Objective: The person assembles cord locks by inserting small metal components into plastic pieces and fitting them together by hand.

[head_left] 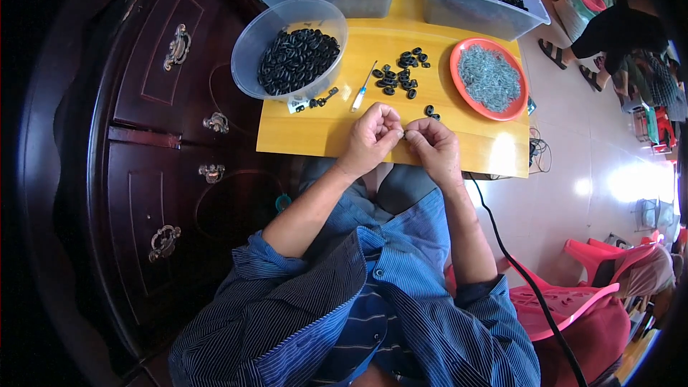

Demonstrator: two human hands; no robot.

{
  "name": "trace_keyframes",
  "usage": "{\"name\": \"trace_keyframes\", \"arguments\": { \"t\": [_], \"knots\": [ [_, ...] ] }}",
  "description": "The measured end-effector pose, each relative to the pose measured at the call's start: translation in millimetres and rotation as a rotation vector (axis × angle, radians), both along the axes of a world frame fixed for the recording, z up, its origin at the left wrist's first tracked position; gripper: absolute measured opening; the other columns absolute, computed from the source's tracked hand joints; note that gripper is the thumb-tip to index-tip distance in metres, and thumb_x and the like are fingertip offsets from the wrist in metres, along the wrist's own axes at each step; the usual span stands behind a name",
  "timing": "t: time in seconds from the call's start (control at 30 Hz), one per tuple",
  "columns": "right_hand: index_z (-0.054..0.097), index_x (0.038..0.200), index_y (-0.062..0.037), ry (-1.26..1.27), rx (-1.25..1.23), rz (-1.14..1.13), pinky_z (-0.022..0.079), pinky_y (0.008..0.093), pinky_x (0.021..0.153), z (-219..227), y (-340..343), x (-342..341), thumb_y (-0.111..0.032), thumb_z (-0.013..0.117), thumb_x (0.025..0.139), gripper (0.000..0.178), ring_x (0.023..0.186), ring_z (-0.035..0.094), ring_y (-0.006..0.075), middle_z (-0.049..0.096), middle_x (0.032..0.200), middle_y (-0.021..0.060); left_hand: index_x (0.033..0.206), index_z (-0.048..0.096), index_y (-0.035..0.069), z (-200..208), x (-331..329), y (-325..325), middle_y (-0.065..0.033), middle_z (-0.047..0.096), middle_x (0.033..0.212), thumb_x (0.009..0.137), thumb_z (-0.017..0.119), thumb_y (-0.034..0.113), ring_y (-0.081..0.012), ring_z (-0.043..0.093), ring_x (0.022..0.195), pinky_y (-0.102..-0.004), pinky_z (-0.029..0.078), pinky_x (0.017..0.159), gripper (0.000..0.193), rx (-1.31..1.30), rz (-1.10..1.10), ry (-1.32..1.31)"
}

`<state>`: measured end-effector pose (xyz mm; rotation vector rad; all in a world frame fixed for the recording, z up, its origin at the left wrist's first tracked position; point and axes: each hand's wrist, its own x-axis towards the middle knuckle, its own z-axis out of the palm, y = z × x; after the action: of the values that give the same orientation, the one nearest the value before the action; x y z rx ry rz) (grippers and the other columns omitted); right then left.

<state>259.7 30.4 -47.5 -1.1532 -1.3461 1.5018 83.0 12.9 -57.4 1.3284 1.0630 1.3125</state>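
Observation:
Over the front edge of the yellow table, my left hand (376, 135) and my right hand (435, 147) meet with fingertips pinched. A small dark part (405, 134) shows at the right fingertips, mostly hidden by them. What the left fingers hold, if anything, is too small to make out. Beyond the hands lies a loose group of black oval plastic parts (404, 73), with a few more black parts (431, 111) just past my right hand. A screwdriver (362, 91) with a white and blue handle rests beyond my left hand.
A round clear tub (247, 64) of black parts stands left, near a short row of them (319, 101). Two larger bins (351, 0) are behind. An orange-red plate (454, 72) holds thin metal pieces. A black cable (509, 258) and pink chair (559, 308) are at right.

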Motion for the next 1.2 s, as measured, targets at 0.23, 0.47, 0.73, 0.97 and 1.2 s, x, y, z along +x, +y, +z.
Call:
{"name": "trace_keyframes", "arguments": {
  "t": [0.23,0.47,0.73,0.97,1.2],
  "knots": [
    [0.066,0.103,-0.0044,0.147,-0.065,-0.116,0.047,0.0194,0.064,9.8,-6.6,16.6,-0.006,0.066,0.098,0.006,0.071,0.057,0.0039,0.065,0.089,-0.0031,0.125,0.056,0.0,13.4,-0.1,4.4,0.0007,0.061,0.093,0.093,0.064,-0.003,-0.0008,0.058,0.082,-0.0183,0.049,0.072,0.033,-0.06,-0.024,-0.059],
    [0.065,0.107,-0.0039,0.198,0.017,-0.331,0.044,0.0189,0.058,3.0,0.8,54.7,-0.006,0.065,0.099,0.009,0.065,0.055,0.0046,0.066,0.091,0.0001,0.125,0.063,0.006,26.4,24.8,43.5,-0.0075,0.066,0.097,0.091,0.064,0.003,-0.0163,0.066,0.08,-0.029,0.054,0.074,0.034,0.197,-0.036,0.606],
    [0.064,0.107,-0.0036,0.275,-0.005,-0.315,0.045,0.0199,0.059,-0.8,3.1,56.3,-0.006,0.065,0.099,0.009,0.066,0.056,0.0062,0.064,0.089,-0.0005,0.109,0.066,0.007,23.6,36.6,64.5,-0.0133,0.065,0.098,0.091,0.064,0.016,-0.0349,0.067,0.091,-0.0459,0.054,0.078,0.02,0.271,-0.08,0.997],
    [0.064,0.107,-0.0036,0.276,-0.027,-0.312,0.049,0.0202,0.064,2.7,2.7,57.8,-0.006,0.064,0.099,0.008,0.071,0.058,0.0049,0.065,0.091,-0.0009,0.093,0.06,0.005,23.7,29.3,55.1,-0.0085,0.065,0.087,0.09,0.066,0.01,-0.0268,0.067,0.076,-0.04,0.054,0.066,0.008,0.32,-0.058,0.842],
    [0.065,0.106,-0.0048,0.314,-0.034,-0.369,0.045,0.0197,0.061,7.3,6.4,43.8,-0.007,0.065,0.099,0.008,0.068,0.055,0.005,0.065,0.089,-0.0015,0.103,0.059,0.005,24.0,25.1,28.8,0.0031,0.057,0.08,0.095,0.062,0.003,-0.0011,0.05,0.06,-0.0203,0.044,0.051,0.008,-0.175,-0.057,-0.094]
  ]
}}
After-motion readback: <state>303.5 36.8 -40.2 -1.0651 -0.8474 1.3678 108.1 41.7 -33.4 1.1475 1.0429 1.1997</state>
